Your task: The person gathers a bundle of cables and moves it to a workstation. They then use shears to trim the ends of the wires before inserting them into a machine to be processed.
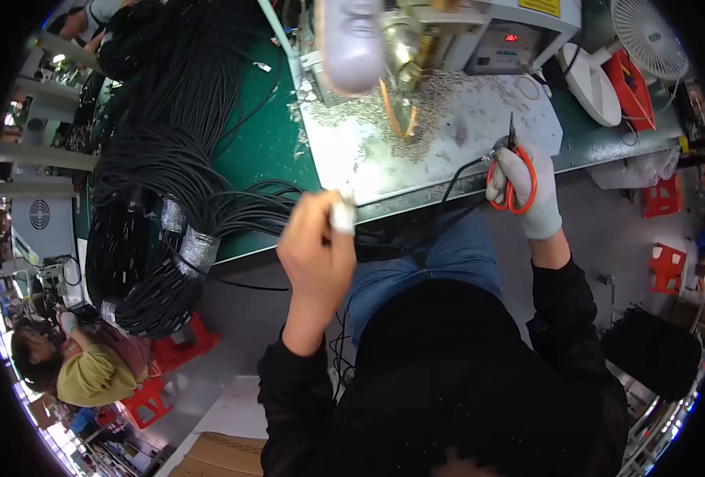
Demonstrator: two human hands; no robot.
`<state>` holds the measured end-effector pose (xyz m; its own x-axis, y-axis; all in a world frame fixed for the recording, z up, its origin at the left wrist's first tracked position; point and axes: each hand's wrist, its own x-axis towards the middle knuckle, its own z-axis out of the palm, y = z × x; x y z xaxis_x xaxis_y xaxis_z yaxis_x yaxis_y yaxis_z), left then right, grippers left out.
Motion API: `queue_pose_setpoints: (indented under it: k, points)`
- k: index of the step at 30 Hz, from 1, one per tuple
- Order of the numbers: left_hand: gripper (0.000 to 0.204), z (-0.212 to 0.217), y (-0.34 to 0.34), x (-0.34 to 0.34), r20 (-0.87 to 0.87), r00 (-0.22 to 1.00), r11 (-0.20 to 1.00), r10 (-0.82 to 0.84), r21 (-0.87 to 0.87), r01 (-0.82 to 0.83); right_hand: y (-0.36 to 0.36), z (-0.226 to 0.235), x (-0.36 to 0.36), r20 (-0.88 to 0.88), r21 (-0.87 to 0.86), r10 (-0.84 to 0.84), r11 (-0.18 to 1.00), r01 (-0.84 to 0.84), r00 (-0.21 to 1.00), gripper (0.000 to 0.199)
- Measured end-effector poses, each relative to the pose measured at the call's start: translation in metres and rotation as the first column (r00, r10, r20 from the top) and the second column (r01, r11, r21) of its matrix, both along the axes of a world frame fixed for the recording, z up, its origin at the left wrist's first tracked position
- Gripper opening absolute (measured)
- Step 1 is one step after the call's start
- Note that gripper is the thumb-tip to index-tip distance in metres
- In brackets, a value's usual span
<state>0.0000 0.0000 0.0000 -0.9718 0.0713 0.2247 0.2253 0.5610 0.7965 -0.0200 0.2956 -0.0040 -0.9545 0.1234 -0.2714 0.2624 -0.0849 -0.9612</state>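
- The green workbench [265,143] spans the scene; everything else sits on it or along its near edge.
- A big heap of black cables [170,143], bound in bundles, covers the bench's left part and spills over its front.
- A grey machine [480,32] stands at the bench's back, above a pale mat [464,119].
- The left hand [317,254], bare, is raised at the bench's front edge, pinching a cable end with a white taped fingertip.
- The right hand [523,195], gloved, is closed round red-handled scissors [513,179] at the mat's near corner; a black cable [460,175] runs to the blades.

Factory workshop: cable bundles [162,183], bench machine [480,32], co-workers nearby.
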Motion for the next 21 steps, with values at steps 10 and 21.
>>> queue_pose_setpoints:
  k: [10,21]
  points:
    - [0.062,-0.072,0.053,0.044,0.217,0.772,0.053,-0.597,-0.95,0.307,0.054,0.003,0.094,-0.383,0.818,0.153,0.514,0.257,0.911,0.013]
    - [0.035,-0.087,0.021,0.064,0.37,0.809,0.301,-0.457,-0.792,0.532,0.03,-0.015,0.103,-0.524,0.767,0.384,0.602,0.225,0.76,0.012]
